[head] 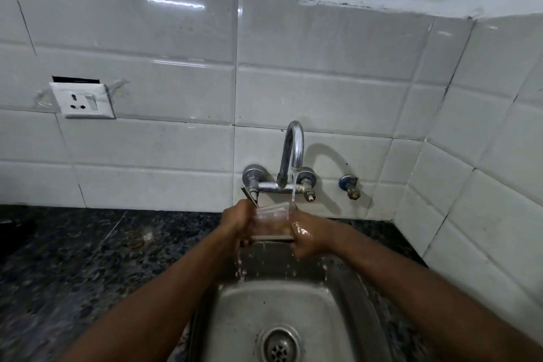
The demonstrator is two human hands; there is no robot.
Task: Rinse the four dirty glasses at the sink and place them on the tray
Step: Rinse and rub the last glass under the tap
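At centre frame both hands, the left hand and right hand, grip a glass under the tap stream, above the sink.

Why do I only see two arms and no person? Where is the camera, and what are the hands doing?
There is no machine here. The camera sits on a person's head and looks forward and down, so you see only their arms. The left hand and the right hand both hold one clear glass under water running from the tap. Below it is a metal sink with a round drain, set in a dark speckled counter. On the tiled wall is a white socket. The tray and the other glasses are not in this picture.
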